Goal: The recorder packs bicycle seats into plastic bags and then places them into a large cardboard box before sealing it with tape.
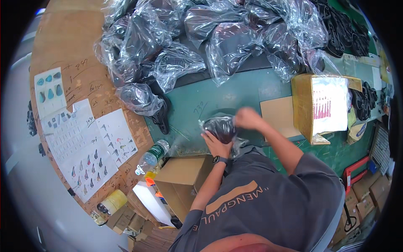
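Note:
On the green work table [235,92], close to my body, lies a rounded black item in a clear plastic bag [219,126]. My left hand [219,145] grips its near side, with the thumb and fingers pressed on the plastic. At the bag's right edge is my right hand [248,118], closed and slightly blurred. What its fingers pinch, if anything, is hidden. Farther off, a heap of black items in clear plastic bags [231,46] covers the back of the table. One bagged piece [140,98] rests at the heap's left end, beside a bare black part [161,117].
An open carton [302,109] stands right, beside a flat cardboard piece [279,115]. Black items [333,33] are piled far right. To the left are printed sheets [71,147], a plastic bottle [153,156], a cardboard box [178,170] and a yellow tape roll [113,201].

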Available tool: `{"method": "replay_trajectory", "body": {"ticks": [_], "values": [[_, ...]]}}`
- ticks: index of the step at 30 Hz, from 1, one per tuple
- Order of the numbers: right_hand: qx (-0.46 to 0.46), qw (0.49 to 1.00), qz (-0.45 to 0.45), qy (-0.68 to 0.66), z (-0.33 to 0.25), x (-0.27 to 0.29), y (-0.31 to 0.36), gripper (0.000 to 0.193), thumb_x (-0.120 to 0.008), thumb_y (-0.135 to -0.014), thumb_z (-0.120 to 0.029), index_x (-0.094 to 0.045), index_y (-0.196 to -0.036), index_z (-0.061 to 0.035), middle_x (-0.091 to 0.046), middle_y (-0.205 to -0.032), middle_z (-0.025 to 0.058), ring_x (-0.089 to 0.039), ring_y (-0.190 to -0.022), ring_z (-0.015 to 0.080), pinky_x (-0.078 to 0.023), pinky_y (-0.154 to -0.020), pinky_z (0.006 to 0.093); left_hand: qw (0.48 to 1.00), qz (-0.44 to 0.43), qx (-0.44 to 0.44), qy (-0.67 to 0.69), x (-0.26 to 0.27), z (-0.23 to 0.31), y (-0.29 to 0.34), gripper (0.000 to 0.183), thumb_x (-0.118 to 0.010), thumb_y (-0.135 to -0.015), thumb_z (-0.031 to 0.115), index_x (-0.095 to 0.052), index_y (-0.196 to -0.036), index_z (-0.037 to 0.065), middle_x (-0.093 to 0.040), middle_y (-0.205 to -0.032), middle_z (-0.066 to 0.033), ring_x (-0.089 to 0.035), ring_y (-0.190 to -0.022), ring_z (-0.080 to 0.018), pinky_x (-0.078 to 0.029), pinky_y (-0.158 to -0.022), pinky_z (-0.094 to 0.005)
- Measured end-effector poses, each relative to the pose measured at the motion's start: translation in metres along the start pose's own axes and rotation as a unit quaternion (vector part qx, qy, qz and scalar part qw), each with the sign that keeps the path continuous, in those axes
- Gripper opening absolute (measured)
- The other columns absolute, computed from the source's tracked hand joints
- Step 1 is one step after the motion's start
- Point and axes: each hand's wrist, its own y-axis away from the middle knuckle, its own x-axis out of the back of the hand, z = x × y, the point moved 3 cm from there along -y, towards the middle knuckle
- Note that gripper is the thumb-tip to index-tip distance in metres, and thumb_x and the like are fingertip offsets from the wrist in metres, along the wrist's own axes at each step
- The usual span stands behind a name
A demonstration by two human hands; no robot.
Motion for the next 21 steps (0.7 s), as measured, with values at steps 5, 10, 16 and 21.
{"method": "replay_trajectory", "body": {"ticks": [5, 10, 16, 21], "values": [[-0.042, 0.781, 0.591, -0.2, -0.03, 0.168, -0.079, 0.14, -0.095, -0.077, -0.042, -0.002, -0.173, 0.0017, -0.037, -0.157, 0.0439, -0.044, -0.148, 0.0508, -0.05, -0.114, 0.0517, 0.993, -0.052, -0.082, -0.06, 0.004, -0.045, 0.011, 0.135, -0.093, -0.077, 0.027, -0.002, -0.175, 0.005, -0.04, -0.161, -0.0365, -0.061, -0.129, -0.0553, -0.057, -0.104, -0.0574], [-0.166, 0.831, 0.529, -0.04, -0.049, 0.172, -0.086, 0.132, -0.082, -0.085, -0.02, 0.015, -0.173, -0.0052, -0.049, -0.137, 0.0382, -0.071, -0.103, 0.0515, -0.06, -0.094, 0.0531, 0.992, -0.052, -0.102, 0.058, 0.036, -0.059, 0.027, 0.134, -0.091, -0.078, 0.031, -0.002, -0.175, 0.006, -0.059, -0.146, -0.0333, -0.067, -0.124, -0.0489, -0.058, -0.098, -0.0558], [-0.1, 0.898, 0.424, 0.063, -0.066, 0.057, -0.018, 0.129, -0.08, -0.081, -0.008, 0.008, -0.175, -0.0175, -0.048, -0.154, 0.0406, -0.065, -0.124, 0.0556, -0.056, -0.108, 0.0556, 0.785, -0.125, 0.078, 0.602, 0.116, -0.126, 0.101, 0.114, -0.093, -0.086, 0.037, -0.026, -0.171, 0.002, -0.057, -0.155, -0.0203, -0.062, -0.137, -0.0287, -0.054, -0.112, -0.0442], [0.012, 0.925, 0.373, 0.062, -0.034, -0.081, 0.017, 0.132, -0.085, -0.076, -0.01, 0.005, -0.171, 0.0048, -0.032, -0.17, 0.0377, -0.045, -0.153, 0.0469, -0.037, -0.128, 0.0431, 0.428, -0.265, -0.128, 0.855, 0.176, -0.225, 0.208, 0.086, -0.09, -0.092, 0.034, -0.047, -0.158, 0.001, -0.068, -0.138, -0.0095, -0.068, -0.12, -0.021, -0.056, -0.107, -0.0405]]}}
